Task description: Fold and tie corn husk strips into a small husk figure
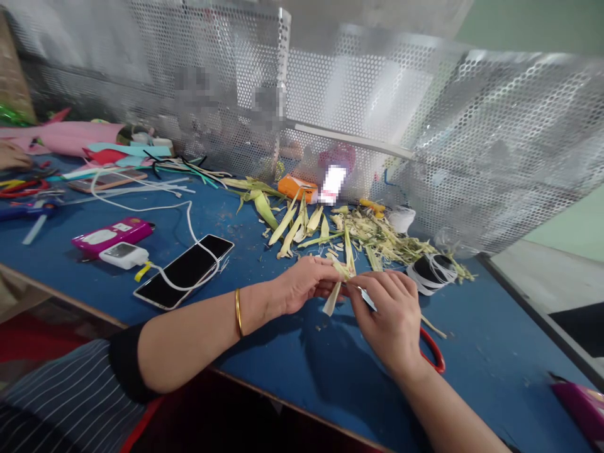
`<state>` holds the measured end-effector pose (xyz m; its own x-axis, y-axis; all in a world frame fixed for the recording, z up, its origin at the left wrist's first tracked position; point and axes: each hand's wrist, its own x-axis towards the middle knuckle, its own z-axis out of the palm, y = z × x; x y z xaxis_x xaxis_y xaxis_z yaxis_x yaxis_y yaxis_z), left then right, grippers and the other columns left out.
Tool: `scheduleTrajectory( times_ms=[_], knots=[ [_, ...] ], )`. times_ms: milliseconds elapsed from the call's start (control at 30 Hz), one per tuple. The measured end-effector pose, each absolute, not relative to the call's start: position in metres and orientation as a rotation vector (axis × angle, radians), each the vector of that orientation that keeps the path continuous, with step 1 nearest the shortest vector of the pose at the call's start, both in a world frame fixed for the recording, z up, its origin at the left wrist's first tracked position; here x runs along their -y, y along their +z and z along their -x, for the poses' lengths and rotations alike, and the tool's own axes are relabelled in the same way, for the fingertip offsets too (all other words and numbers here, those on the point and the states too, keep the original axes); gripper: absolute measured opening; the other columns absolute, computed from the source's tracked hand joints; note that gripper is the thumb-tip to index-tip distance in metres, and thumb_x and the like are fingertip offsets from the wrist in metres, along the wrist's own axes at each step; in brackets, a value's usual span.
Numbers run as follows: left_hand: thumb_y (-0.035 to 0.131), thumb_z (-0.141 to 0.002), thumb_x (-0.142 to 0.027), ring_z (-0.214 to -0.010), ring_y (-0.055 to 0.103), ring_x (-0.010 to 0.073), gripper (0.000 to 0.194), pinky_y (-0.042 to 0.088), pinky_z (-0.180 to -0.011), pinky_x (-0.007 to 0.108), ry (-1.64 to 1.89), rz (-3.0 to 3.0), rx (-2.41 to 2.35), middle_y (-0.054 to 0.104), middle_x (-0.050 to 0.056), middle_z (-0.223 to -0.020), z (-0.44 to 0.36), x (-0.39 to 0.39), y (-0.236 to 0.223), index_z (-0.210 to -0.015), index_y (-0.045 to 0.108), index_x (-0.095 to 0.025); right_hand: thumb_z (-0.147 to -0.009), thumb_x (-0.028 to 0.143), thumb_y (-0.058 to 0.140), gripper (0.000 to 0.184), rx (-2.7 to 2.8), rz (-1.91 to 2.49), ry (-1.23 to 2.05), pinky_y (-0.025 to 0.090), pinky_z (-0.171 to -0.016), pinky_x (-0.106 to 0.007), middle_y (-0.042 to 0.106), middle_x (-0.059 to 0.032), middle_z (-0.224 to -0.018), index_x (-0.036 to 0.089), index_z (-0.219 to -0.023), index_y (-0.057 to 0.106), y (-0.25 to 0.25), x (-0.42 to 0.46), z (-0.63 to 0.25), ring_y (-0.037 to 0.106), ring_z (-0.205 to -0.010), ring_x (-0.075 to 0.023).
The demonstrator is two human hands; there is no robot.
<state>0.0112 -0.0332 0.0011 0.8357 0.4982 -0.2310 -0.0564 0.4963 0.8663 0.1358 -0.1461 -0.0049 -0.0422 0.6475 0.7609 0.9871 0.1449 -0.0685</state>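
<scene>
My left hand, with a gold bangle on its wrist, pinches a pale corn husk piece between its fingertips. Close against it, my right hand is closed with its thumb and fingers at the same husk. A metal blade shows between the right thumb and fingers. Below the right wrist a red handle loop sticks out, seemingly of the same scissors; the part between is hidden by the hand. Just beyond my hands lie loose husk strips and a heap of shredded husk.
A black spool with white thread stands right of my hands. To the left lie a black phone, a purple device and a white cable. An orange packet rests by the perforated metal screen. Another person's hand is at far left.
</scene>
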Motion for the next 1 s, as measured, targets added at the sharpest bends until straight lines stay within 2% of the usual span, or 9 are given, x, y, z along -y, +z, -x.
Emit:
scheduleTrajectory(
  times_ms=[167, 300, 433, 500, 600, 700, 767, 867, 1000],
  knots=[
    [0.081, -0.061, -0.03, -0.065, 0.06, 0.0109, 0.027, 0.05, -0.068, 0.027, 0.427, -1.034, -0.535, 0.065, 0.002, -0.072, -0.015, 0.034, -0.007, -0.076, 0.068, -0.013, -0.09, 0.017, 0.057, 0.01, 1.796, 1.583, -0.681, 0.039, -0.086, -0.039, 0.07, -0.0025, -0.083, 0.022, -0.087, 0.065, -0.006, 0.145, -0.136, 0.061, -0.079, -0.0194],
    [0.078, -0.062, -0.028, -0.062, 0.055, 0.0085, 0.02, 0.043, -0.06, 0.021, 0.489, -1.037, -0.556, 0.063, 0.001, -0.07, -0.016, 0.035, -0.011, -0.072, 0.067, -0.013, -0.09, 0.014, 0.053, 0.022, 1.98, 1.525, -0.767, 0.039, -0.091, -0.041, 0.069, -0.0063, -0.097, 0.022, -0.107, 0.065, -0.009, 0.144, -0.134, 0.06, -0.091, -0.0217],
    [0.075, -0.063, -0.023, -0.054, 0.049, 0.006, 0.015, 0.038, -0.054, 0.019, 0.505, -1.09, -0.567, 0.059, -0.002, -0.062, -0.016, 0.036, -0.012, -0.067, 0.066, -0.013, -0.09, 0.011, 0.053, 0.017, 2.134, 1.437, -0.739, 0.037, -0.095, -0.041, 0.069, -0.0049, -0.094, 0.021, -0.094, 0.066, -0.01, 0.144, -0.129, 0.059, -0.09, -0.0202],
    [0.075, -0.063, -0.022, -0.053, 0.049, 0.006, 0.013, 0.04, -0.055, 0.02, 0.5, -1.112, -0.568, 0.06, -0.002, -0.061, -0.016, 0.037, -0.011, -0.069, 0.068, -0.013, -0.09, 0.013, 0.055, 0.014, 2.028, 1.443, -0.631, 0.04, -0.09, -0.039, 0.068, -0.0038, -0.09, 0.022, -0.088, 0.066, -0.01, 0.144, -0.129, 0.059, -0.085, -0.0193],
    [0.074, -0.062, -0.019, -0.059, 0.06, 0.0101, 0.016, 0.048, -0.065, 0.025, 0.433, -1.138, -0.587, 0.066, 0.001, -0.066, -0.016, 0.036, -0.007, -0.077, 0.072, -0.014, -0.09, 0.021, 0.057, 0.01, 1.637, 1.519, -0.363, 0.043, -0.078, -0.034, 0.066, -0.0044, -0.087, 0.021, -0.083, 0.064, -0.01, 0.144, -0.134, 0.06, -0.083, -0.0194],
    [0.073, -0.064, -0.021, -0.066, 0.066, 0.0139, 0.018, 0.051, -0.072, 0.029, 0.348, -1.166, -0.567, 0.069, 0.004, -0.068, -0.015, 0.035, -0.003, -0.08, 0.073, -0.013, -0.09, 0.03, 0.055, 0.019, 1.326, 1.646, 0.012, 0.043, -0.064, -0.029, 0.062, -0.0012, -0.072, 0.021, -0.074, 0.06, -0.014, 0.142, -0.143, 0.057, -0.068, -0.0168],
    [0.074, -0.065, -0.025, -0.066, 0.065, 0.0139, 0.019, 0.051, -0.073, 0.029, 0.335, -1.182, -0.541, 0.07, 0.004, -0.069, -0.014, 0.035, -0.002, -0.08, 0.073, -0.013, -0.091, 0.036, 0.054, 0.023, 1.247, 1.723, 0.212, 0.038, -0.055, -0.026, 0.056, 0.0022, -0.06, 0.022, -0.072, 0.057, -0.018, 0.139, -0.147, 0.05, -0.056, -0.0146],
    [0.074, -0.066, -0.026, -0.067, 0.064, 0.0126, 0.018, 0.051, -0.073, 0.028, 0.352, -1.221, -0.514, 0.07, 0.004, -0.073, -0.014, 0.036, -0.003, -0.08, 0.074, -0.013, -0.089, 0.041, 0.055, 0.027, 1.223, 1.769, 0.278, 0.031, -0.048, -0.025, 0.05, 0.0043, -0.053, 0.023, -0.069, 0.054, -0.022, 0.136, -0.15, 0.043, -0.05, -0.013],
    [0.071, -0.07, -0.019, -0.066, 0.062, 0.0113, 0.012, 0.05, -0.071, 0.026, 0.419, -1.278, -0.55, 0.069, 0.003, -0.073, -0.016, 0.037, -0.007, -0.079, 0.073, -0.013, -0.084, 0.044, 0.059, 0.027, 1.14, 1.727, 0.373, 0.032, -0.046, -0.024, 0.05, 0.0044, -0.053, 0.023, -0.068, 0.054, -0.022, 0.133, -0.147, 0.044, -0.049, -0.0129]
  ],
)
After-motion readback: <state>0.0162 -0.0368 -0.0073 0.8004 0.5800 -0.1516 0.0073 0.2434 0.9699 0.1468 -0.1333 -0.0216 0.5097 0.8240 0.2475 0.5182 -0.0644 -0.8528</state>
